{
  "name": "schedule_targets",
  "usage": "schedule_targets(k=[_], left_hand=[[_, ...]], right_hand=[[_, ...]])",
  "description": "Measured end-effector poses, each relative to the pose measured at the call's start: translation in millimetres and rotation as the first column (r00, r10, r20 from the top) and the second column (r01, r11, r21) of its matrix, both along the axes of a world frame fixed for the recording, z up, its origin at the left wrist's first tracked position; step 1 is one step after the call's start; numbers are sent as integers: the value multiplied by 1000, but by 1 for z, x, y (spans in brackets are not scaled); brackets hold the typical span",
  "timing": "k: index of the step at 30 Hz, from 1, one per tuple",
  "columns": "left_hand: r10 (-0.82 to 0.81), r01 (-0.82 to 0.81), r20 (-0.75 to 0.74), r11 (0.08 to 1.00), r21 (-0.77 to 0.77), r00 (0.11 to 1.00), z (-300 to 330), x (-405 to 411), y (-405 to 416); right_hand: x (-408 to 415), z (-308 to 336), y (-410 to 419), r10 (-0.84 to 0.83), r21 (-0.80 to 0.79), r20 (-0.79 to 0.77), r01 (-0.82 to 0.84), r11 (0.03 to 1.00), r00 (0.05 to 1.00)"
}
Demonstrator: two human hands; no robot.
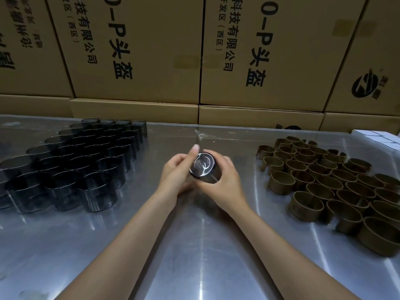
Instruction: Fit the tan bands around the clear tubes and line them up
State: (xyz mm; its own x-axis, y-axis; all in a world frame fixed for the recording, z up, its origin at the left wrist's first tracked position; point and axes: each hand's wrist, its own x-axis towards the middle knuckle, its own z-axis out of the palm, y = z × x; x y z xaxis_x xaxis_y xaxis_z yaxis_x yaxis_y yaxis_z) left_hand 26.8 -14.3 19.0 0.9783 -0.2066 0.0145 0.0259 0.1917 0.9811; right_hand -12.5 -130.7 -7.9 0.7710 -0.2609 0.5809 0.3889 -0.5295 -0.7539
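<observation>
Centre of frame: left hand (176,169) and right hand (225,172) both grip one clear tube (203,167), fingers curled round it. Tubes (71,165) stand left; tan bands (324,182) right, on the metal table (194,245).

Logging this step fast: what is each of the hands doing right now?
Left hand: curled around the clear tube, index finger raised.
Right hand: gripping the same tube from the other side.
</observation>
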Motion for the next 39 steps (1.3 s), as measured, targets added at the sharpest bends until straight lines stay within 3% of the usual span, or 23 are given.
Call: schedule_targets(k=[2,4,7,10,12,14,17,22,30,36,39], left_hand=[[-48,2,209,977,213,977,1,0,0],[-129,11,309,935,355,942,-1,0,0],[-165,122,155,959,255,974,-4,1,5],[-255,258,-42,960,109,966,-4,6,16],[-310,312,-66,949,33,948,-3,8,22],[-351,352,-55,936,3,935,-2,7,24],[-412,412,2,911,15,911,-3,5,23],[-442,442,42,897,23,896,-4,7,25],[-177,170,28,973,155,984,-5,10,20],[-300,302,41,953,-32,953,-8,10,27],[-375,381,105,924,-39,921,-8,11,30]], right_hand=[[-1,0,-3,-86,-19,-24,85,996,996],[-2,0,-5,-136,-65,-61,132,989,989],[-2,2,-3,-51,-41,-78,48,998,996],[0,6,-4,105,255,-141,-66,965,984],[-1,11,-10,217,477,-241,-79,875,946],[-1,16,-15,321,578,-314,-88,811,894],[1,20,-17,359,563,-388,-90,822,849],[-4,18,-30,482,648,-279,-208,733,831],[-5,15,-33,562,639,-204,-326,697,802],[-3,21,-27,519,633,-299,-240,736,801],[-1,22,-24,479,627,-354,-176,759,803]])
